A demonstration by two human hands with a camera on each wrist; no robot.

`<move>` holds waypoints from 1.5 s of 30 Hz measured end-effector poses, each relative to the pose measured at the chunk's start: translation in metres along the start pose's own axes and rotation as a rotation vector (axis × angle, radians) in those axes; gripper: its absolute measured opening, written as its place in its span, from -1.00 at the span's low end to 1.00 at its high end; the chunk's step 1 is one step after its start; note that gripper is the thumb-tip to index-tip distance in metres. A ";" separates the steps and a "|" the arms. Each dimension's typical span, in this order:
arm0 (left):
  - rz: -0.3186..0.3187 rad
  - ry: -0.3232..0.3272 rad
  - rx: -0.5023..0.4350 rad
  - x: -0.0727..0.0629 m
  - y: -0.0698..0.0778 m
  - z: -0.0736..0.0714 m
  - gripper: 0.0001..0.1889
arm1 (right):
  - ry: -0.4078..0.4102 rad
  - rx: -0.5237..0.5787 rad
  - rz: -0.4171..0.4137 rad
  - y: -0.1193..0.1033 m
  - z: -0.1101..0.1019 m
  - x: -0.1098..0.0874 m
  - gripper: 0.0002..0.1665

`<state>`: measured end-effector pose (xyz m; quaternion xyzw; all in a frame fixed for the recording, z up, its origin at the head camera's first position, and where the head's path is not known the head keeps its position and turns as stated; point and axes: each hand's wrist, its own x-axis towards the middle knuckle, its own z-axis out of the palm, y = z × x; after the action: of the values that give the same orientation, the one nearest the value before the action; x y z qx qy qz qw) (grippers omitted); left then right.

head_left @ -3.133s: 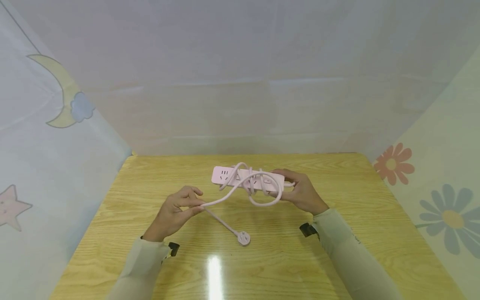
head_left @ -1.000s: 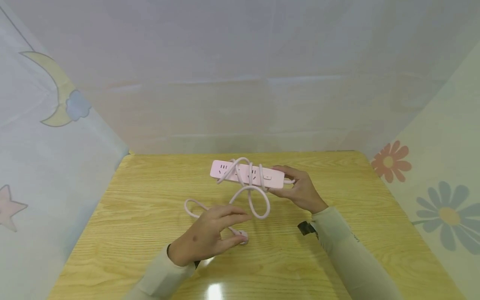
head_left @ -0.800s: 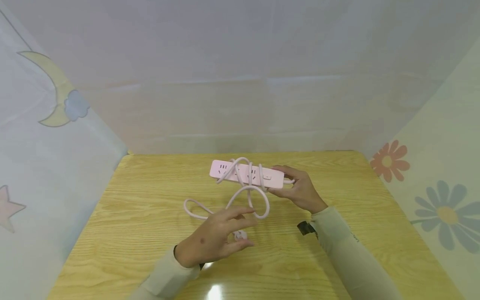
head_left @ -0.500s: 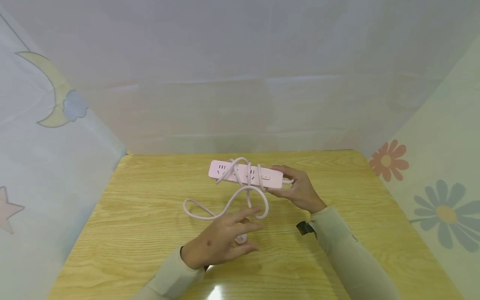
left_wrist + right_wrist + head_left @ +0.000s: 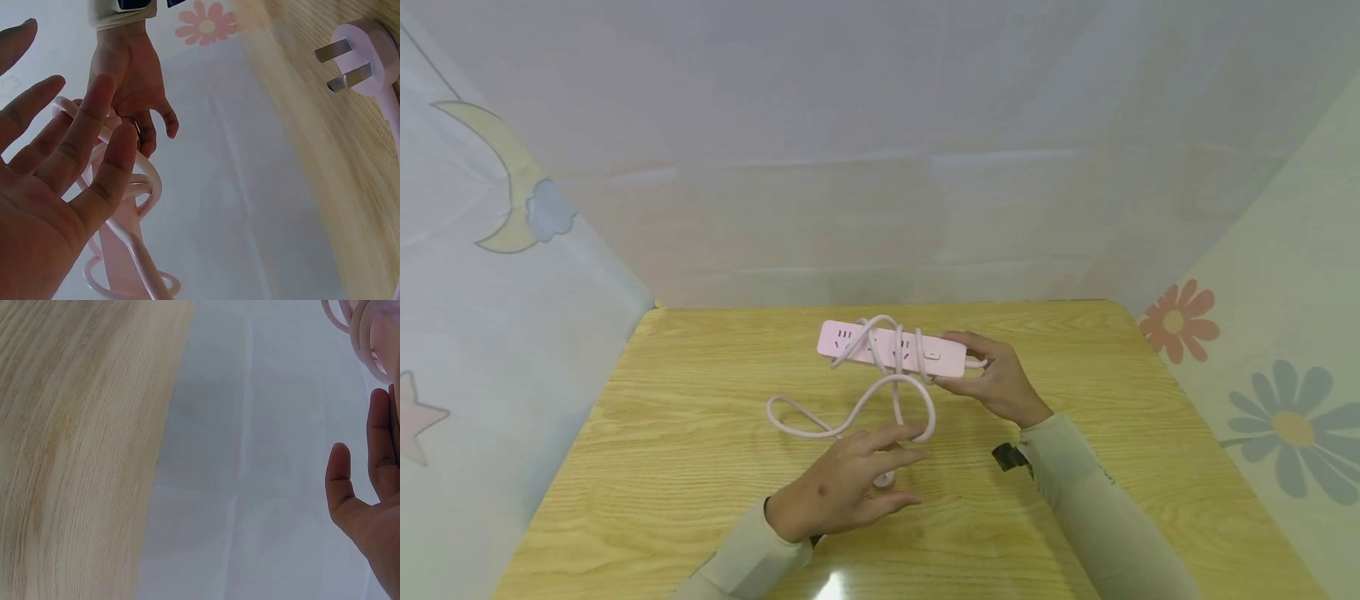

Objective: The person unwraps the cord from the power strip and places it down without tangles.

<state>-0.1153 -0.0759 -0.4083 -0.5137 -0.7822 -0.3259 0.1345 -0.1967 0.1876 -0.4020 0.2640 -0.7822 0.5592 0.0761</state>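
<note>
My right hand grips the right end of a pink power strip, held above the table. Its pink cord is wound loosely around the strip, and one loop hangs down in front. My left hand is below that loop with its fingers extended and spread. Its fingertips are at the loop's lower edge; whether they touch it I cannot tell. Partly behind the left fingers shows the round plug, and the left wrist view has the plug with its metal prongs. In the right wrist view, only part of the right hand shows.
Everything is over a wooden table. A pale cloth wall rises along its back edge, with printed side walls left and right. A strip of glare lies near the front.
My left hand has let go of the cord and moved right and toward the front, near the hanging loop. The right hand still holds the power strip, barely moved.
</note>
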 end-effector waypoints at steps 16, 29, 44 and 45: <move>-0.017 0.061 -0.056 -0.011 -0.004 0.003 -0.58 | 0.010 -0.017 -0.038 0.003 0.003 -0.002 -0.38; -0.104 0.070 -0.144 -0.024 -0.005 0.004 -0.70 | 0.021 -0.016 -0.048 0.000 0.004 -0.001 -0.35; -0.167 0.279 -0.219 -0.032 -0.019 0.003 -0.77 | 0.042 -0.018 -0.034 -0.001 0.003 -0.002 -0.37; -0.169 0.299 -0.215 -0.032 -0.020 0.003 -0.77 | 0.043 -0.015 -0.034 -0.001 0.003 -0.002 -0.37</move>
<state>-0.1190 -0.1026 -0.4355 -0.4034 -0.7545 -0.4903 0.1658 -0.1943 0.1848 -0.4033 0.2644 -0.7800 0.5575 0.1044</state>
